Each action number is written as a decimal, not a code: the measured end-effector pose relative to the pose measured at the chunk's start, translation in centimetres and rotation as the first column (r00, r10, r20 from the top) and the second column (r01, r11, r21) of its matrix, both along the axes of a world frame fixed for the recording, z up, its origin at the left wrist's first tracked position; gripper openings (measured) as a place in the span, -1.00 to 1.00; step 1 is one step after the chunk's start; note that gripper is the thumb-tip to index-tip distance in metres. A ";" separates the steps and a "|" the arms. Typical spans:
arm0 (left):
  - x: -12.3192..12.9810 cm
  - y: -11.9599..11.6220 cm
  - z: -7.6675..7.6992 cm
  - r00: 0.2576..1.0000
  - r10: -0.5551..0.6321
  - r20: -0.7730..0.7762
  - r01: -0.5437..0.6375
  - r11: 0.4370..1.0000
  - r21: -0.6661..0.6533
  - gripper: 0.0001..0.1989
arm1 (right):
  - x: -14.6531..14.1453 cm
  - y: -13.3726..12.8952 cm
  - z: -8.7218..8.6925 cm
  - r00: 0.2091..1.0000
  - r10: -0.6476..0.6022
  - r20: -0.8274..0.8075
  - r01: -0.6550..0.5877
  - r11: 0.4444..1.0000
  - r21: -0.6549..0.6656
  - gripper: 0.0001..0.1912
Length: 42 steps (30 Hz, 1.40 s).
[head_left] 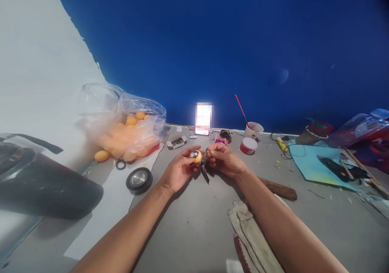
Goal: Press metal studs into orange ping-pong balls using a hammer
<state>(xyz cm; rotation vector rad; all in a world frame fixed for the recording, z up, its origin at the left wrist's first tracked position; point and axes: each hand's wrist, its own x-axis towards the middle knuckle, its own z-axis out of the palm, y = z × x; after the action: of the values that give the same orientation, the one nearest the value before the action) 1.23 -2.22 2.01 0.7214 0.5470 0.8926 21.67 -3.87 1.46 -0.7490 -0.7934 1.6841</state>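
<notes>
My left hand (179,169) is closed around an orange ping-pong ball (198,159) whose upper left side carries shiny silvery pieces. Close on its right, my right hand (225,159) pinches the upper end of a dark curved piece (204,173); its exact kind is unclear. That piece hangs down between the hands, against or just beside the ball. Beyond my left hand sits a small open box (176,142) of small shiny bits. A lit phone screen (203,119) stands upright behind both hands.
Left: a clear plastic bag (142,103) of orange balls, a round black lid (139,180) and a dark tumbler (54,180). Right: a paper cup (254,129) with a red stick, a red-rimmed tub (248,145), a wooden stick (281,188), a blue sheet (306,159). Cloth gloves (252,228) lie under my right forearm.
</notes>
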 end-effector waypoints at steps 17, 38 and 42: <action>0.3 -0.3 0.1 0.999 0.012 -0.036 -0.009 0.997 0.079 -0.60 | 0.0 0.0 0.2 1.000 0.013 -0.009 -0.013 1.000 0.003 -0.63; 0.8 -0.3 -0.8 0.940 0.259 -0.222 -0.206 0.950 0.237 -0.50 | -1.6 -0.2 -0.5 0.995 0.020 0.099 -0.027 0.997 0.067 -0.64; 0.8 -0.3 -0.7 0.925 0.291 -0.245 -0.219 0.934 0.283 -0.49 | -1.6 -0.2 -0.5 0.994 0.014 0.112 -0.020 0.998 0.057 -0.64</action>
<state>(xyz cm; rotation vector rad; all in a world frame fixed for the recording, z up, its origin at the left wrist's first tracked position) 2.04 -2.49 1.30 1.0349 0.8063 1.1250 20.04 -4.10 0.97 -0.8029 -0.9250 1.6381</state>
